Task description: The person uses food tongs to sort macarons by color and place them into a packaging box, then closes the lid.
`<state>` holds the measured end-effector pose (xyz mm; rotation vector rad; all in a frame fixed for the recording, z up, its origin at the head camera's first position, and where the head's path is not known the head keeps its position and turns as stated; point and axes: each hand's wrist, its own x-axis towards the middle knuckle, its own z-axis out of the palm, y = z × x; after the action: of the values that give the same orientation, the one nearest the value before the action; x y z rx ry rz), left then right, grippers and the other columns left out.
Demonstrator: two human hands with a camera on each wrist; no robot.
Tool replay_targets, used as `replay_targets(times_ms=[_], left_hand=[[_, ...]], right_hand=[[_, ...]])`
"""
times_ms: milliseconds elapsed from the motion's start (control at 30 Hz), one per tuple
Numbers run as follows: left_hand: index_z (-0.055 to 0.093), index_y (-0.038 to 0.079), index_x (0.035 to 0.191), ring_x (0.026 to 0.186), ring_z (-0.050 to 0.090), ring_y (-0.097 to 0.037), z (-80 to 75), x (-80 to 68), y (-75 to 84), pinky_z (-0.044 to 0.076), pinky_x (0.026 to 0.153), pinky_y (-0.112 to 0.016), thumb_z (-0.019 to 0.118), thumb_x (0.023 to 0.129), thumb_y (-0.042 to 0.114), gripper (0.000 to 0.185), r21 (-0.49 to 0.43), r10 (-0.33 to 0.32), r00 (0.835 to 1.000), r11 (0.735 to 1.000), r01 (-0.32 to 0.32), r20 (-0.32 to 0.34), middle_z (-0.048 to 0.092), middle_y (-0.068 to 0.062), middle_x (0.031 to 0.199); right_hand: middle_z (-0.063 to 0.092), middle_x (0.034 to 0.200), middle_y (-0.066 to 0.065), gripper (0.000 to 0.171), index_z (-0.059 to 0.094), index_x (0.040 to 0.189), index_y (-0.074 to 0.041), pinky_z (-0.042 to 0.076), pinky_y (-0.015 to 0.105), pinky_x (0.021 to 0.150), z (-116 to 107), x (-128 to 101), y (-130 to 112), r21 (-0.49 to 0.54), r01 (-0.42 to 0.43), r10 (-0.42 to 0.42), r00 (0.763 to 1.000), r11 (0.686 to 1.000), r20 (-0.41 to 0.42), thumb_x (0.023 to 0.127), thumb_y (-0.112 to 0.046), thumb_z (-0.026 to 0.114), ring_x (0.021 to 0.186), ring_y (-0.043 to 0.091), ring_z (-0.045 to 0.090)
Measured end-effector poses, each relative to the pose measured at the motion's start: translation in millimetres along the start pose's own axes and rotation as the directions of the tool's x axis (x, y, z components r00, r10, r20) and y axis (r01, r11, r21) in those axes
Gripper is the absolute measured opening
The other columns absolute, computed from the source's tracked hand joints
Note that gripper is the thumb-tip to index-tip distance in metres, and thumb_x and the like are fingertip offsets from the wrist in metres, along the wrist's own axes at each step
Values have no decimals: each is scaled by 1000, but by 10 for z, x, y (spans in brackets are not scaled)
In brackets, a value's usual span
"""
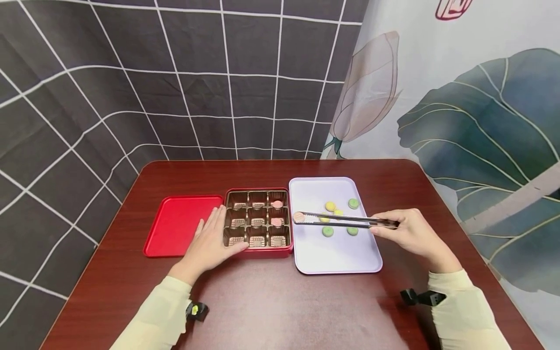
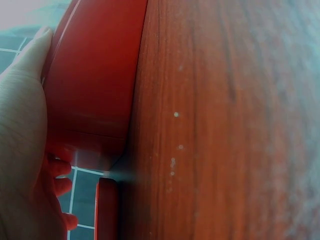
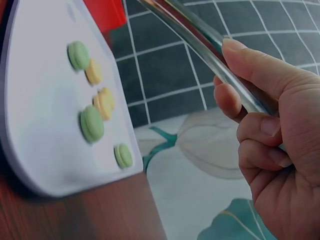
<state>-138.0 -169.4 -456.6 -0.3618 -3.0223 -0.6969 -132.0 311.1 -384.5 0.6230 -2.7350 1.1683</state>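
Macaron, pink, pinched in tongs tip above tray left edge. Right hand fingers curled round tongs; grip easing could drop it short. Left hand flat, steadying box; farther cells already hold pink ones.

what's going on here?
A person's right hand grips tongs that pinch a pink macaron over the left edge of the lilac tray. Green and yellow macarons lie on that tray. The left hand rests flat against the red compartment box, which holds two pink macarons. The red lid lies beside it.
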Motion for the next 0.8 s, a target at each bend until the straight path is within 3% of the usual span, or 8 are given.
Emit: replay_targets(times_ms=[300,533,800], left_hand=[[15,3,153,146,11,-30,-17,6,12,10,113,-59,60,75,74,115,13,17,1000,1000,-17,-1,18,-15,158],[16,3,153,146,10,-30,-24,5,21,10,114,-58,60,75,74,115,11,6,1000,1000,-6,-1,18,-14,158],[17,2,153,146,11,-31,-6,-2,19,10,113,-59,64,74,71,114,9,5,1000,1000,-5,-10,18,-15,158]], right_hand=[[66,68,-7,24,76,93,-5,44,20,44,113,99,-84,-1,45,-45,999,999,31,73,-14,85,52,8,52],[65,68,-5,26,75,94,-3,38,20,40,160,142,-141,0,58,-58,996,998,61,71,-8,85,51,6,49],[63,64,-12,20,77,89,-14,34,20,39,190,196,-192,-20,72,-69,992,997,103,72,-15,85,50,5,46]])
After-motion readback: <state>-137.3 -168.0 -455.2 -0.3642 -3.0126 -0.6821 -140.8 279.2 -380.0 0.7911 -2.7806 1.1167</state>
